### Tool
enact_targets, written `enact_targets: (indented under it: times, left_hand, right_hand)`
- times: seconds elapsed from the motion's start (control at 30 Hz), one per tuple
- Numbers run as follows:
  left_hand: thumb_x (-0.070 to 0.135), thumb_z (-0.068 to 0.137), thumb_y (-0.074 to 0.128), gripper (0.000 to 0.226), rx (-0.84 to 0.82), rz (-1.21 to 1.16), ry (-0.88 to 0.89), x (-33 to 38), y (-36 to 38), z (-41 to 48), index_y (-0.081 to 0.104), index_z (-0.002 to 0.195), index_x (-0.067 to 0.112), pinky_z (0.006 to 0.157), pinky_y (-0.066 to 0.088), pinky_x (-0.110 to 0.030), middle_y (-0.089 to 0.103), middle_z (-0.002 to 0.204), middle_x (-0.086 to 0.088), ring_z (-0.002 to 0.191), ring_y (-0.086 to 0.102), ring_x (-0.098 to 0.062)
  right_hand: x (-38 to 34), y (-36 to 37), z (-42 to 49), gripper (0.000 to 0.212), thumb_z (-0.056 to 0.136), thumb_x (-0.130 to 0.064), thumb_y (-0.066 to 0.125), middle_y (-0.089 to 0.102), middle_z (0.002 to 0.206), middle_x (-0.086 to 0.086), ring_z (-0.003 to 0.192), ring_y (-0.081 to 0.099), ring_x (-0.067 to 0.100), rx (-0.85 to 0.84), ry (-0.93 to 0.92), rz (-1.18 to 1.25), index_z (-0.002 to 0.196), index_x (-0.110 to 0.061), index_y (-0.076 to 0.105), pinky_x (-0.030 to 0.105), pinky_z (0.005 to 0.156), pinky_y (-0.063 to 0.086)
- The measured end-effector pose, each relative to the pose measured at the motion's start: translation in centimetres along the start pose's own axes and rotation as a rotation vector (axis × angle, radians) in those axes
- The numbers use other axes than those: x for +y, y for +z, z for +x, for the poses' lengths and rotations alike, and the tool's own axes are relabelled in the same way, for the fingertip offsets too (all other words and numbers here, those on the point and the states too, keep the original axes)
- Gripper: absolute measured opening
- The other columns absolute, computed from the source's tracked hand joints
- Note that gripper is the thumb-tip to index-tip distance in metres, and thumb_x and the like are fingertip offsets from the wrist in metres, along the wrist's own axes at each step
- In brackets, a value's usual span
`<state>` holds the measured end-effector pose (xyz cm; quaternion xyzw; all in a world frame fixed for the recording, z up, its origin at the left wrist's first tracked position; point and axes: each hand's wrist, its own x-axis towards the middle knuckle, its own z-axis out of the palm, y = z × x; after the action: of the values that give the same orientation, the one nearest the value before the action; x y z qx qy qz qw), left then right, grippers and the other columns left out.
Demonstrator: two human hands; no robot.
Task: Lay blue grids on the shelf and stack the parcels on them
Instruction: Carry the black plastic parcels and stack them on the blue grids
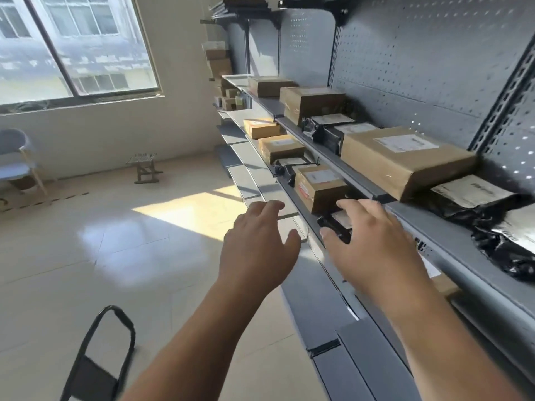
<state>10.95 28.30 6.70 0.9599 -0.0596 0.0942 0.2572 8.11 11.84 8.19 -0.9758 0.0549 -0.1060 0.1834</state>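
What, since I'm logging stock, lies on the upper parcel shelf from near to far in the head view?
Crumpled black bags → large flat brown parcel → small black bagged parcels → tall brown box → farthest brown box.

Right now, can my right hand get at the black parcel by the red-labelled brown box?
Probably yes: the right hand is open right over the black parcel, with nothing between them; the brown box sits just beyond.
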Motion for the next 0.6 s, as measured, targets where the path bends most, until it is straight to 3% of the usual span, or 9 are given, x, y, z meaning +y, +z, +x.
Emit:
enact_targets:
  times: [0.27,0.6]
  left_hand:
    - [0.049,0.096,0.051,0.054,-0.148,-0.046,0.224,2.5,4.4,7.9,0.041,0.147,0.037,0.110,0.041,-0.044,0.043,0.153,0.009,0.135,0.046,-0.021]
    - [0.053,0.098,0.049,0.053,-0.229,-0.038,0.517,12.9,10.2,14.4,0.039,0.148,0.037,0.116,0.032,-0.046,0.041,0.154,0.009,0.142,0.037,-0.021]
  right_hand:
    - [2.7,-0.6,3.7,0.057,0.093,-0.057,0.046,0.042,0.148,-0.005,0.130,0.044,0.023,0.106,0.256,-0.053,0.144,-0.034,0.039,0.047,0.104,0.042]
    - [11.9,-4.4,7.5,0.056,0.095,-0.053,0.049,0.047,0.144,-0.002,0.126,0.046,0.027,0.264,0.467,-0.092,0.145,-0.028,0.043,0.046,0.096,0.046]
